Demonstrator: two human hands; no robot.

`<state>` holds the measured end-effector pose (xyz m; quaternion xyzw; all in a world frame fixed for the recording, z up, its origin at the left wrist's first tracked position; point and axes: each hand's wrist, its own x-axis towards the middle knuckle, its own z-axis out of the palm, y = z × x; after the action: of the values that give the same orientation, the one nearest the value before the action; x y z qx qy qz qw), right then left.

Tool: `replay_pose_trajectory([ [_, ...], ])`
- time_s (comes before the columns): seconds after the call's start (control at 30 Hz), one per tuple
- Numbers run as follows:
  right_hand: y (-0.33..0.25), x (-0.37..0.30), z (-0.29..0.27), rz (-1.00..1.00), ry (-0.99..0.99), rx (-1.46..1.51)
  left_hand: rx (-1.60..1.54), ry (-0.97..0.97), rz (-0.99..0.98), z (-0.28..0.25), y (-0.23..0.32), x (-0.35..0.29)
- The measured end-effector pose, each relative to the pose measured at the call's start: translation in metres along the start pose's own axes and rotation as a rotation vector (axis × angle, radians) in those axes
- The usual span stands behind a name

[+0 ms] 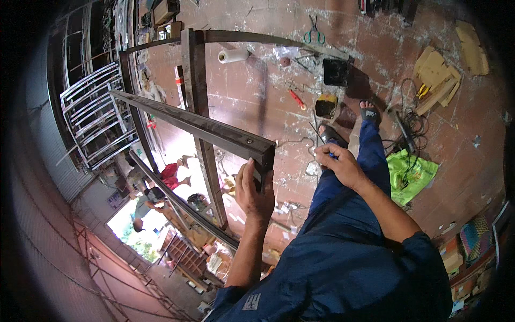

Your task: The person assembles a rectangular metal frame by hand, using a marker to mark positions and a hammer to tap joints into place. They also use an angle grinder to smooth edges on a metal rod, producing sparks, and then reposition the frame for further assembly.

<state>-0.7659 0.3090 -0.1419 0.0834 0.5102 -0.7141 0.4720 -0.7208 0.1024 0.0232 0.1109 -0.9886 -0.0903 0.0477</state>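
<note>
Centre frame: left hand (255,190) wrapped round near end of dark rectangular steel tube (204,127), fingers curled on its cut end, thumb alongside. Tube ran from centre up to upper left, lying across a steel frame (199,80). Right hand (338,163), just right of centre, pinched closed on a small blue item, too small to ID. Floor at top: green-handled shears (314,33), white roll (233,55). Green bag (407,174) at right.
</note>
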Motion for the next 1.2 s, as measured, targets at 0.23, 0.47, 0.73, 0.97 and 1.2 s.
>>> replay_pose_trajectory([
  [0.23,0.012,0.004,-0.029,0.09,-0.012,-0.089,0.097,0.003,0.026,0.001,-0.011,-0.002],
  [0.47,0.03,0.016,-0.047,0.104,0.062,-0.082,0.084,0.028,0.058,0.002,-0.014,-0.003],
  [0.73,0.039,0.016,-0.046,0.083,0.089,-0.087,0.149,-0.013,0.042,-0.005,-0.007,-0.001],
  [0.97,0.041,0.005,-0.075,0.116,0.159,-0.031,0.157,0.001,0.034,-0.008,-0.002,0.001],
  [1.2,0.047,0.003,-0.074,0.119,0.132,-0.079,0.049,0.005,0.029,-0.002,-0.01,-0.006],
])
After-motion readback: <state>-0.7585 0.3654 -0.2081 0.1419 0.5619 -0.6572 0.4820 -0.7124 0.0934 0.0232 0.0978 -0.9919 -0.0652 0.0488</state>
